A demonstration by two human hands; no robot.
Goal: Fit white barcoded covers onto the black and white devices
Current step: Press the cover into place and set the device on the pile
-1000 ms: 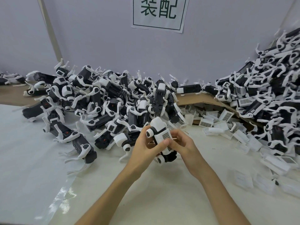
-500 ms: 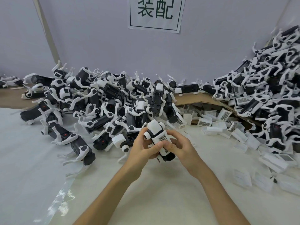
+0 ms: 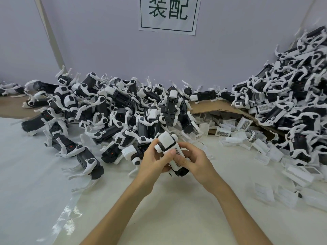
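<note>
device point(image 3: 166, 141) rolled slightly, left hand point(image 3: 152, 161) thumb shifted left on barcoded cover point(image 3: 177, 151), right hand point(image 3: 196, 163) thumb lower

Your left hand point(image 3: 154, 161) and right hand point(image 3: 196, 161) hold one device point(image 3: 168, 144) between them, over mid-table point(image 3: 177, 209). Left pile of devices point(image 3: 106, 110) lies behind it, to your left. Right pile of devices point(image 3: 292, 96) sits on cardboard point(image 3: 212, 107). Loose covers point(image 3: 235, 135) lie between the piles and to your right. Sign point(image 3: 168, 13) on the wall behind.

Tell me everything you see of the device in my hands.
The device looks like plastic: a white blocky far end with round white knobs on both sides, black bands, and a black near end. A white barcoded cover lies along its top. It is held tilted above the table, left hand and right hand gripping it, both thumbs on the cover.
</note>
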